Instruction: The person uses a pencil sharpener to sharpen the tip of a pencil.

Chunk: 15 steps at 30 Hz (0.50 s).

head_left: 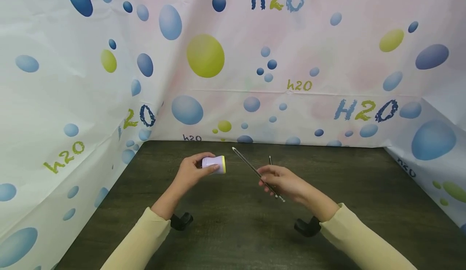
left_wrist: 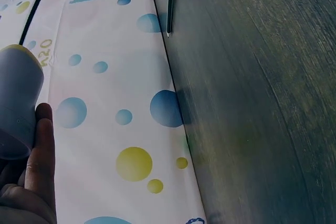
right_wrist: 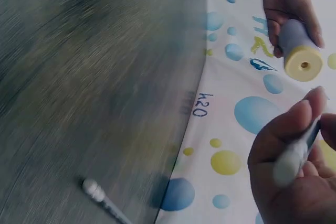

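Note:
My left hand [head_left: 191, 169] grips a lavender pencil sharpener [head_left: 210, 164] by its sides, held sideways above the table. Its yellow end, with a small round hole in the middle, faces the right hand in the right wrist view. Between thumb and fingers, my right hand [head_left: 287, 182] pinches a dark pencil [head_left: 248, 165], its pale tip tilted up toward the sharpener but apart from it. At the pencil's other end is a whitish eraser [right_wrist: 287, 167]. A second pencil [head_left: 270, 160] lies on the table behind the right hand, which hides its middle.
The dark wood-grain table [head_left: 233, 237] meets a white sheet [head_left: 240, 72] printed with blue and green dots at the back and both sides. Black wrist mounts [head_left: 182, 221] sit at both cuffs.

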### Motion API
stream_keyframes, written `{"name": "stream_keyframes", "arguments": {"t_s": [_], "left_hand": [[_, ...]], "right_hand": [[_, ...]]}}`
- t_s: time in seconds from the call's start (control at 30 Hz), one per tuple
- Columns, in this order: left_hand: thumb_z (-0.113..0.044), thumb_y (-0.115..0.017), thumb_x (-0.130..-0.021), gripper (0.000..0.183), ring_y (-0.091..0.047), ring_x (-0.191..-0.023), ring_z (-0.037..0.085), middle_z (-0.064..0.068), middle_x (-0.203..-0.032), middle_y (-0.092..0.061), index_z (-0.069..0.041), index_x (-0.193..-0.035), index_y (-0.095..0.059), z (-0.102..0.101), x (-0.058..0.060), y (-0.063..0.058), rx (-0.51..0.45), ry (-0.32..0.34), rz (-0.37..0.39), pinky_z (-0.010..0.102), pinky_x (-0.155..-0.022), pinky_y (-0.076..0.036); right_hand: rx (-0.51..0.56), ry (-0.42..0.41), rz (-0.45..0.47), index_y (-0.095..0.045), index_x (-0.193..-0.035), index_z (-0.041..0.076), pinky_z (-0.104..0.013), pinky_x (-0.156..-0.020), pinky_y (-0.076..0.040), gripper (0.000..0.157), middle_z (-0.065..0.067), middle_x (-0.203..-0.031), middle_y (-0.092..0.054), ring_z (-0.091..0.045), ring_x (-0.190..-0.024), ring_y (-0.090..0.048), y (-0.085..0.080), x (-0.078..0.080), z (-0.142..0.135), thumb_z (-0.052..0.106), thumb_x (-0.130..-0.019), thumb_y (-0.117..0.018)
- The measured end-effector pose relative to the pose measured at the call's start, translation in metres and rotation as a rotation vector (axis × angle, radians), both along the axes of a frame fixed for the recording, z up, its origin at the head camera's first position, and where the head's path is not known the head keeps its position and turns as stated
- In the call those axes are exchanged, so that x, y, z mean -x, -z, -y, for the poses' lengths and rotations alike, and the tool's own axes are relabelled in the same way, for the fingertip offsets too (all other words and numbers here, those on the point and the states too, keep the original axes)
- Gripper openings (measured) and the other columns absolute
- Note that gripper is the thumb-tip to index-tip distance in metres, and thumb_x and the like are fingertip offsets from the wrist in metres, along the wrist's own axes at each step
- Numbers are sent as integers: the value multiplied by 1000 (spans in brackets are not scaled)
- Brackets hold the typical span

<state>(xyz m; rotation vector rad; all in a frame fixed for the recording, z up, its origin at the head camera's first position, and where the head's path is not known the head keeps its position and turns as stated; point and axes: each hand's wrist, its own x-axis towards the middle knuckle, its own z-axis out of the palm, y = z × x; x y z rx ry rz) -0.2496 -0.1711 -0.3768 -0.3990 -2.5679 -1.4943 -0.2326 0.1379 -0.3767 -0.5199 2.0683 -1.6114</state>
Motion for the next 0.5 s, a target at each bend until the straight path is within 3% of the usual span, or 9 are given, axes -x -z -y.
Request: {"name": "stream_keyframes", "arguments": {"t_s": [0.27,0.37,0.5], "left_hand": [[-18,-77,-91,32,-62,-85,17,22,-112,-71,-1,-117,-71,-3,2,-3,7,9,-5,25,-72,-52],[-17,-76,-92,32,-63,-85,17,23,-113,-71,-1,-118,-71,-5,2,-4,-3,24,1,24,-72,-53],[-17,-76,-92,33,-64,-85,17,24,-113,-71,0,-120,-71,-8,1,-4,-3,60,23,25,-72,-53]], "right_hand": [[-172,12,-258,-53,-141,-6,-26,-60,-46,40,-9,-96,-67,-8,-69,-52,1,-9,-12,15,-108,-51],[-251,29,-395,-59,-138,-4,-26,-60,-47,36,-14,-97,-69,-8,-69,-54,0,-12,-15,13,-107,-53],[-341,48,-538,-64,-135,1,-25,-61,-46,34,-16,-103,-74,-18,-82,-67,0,-14,-19,14,-106,-54]]}}
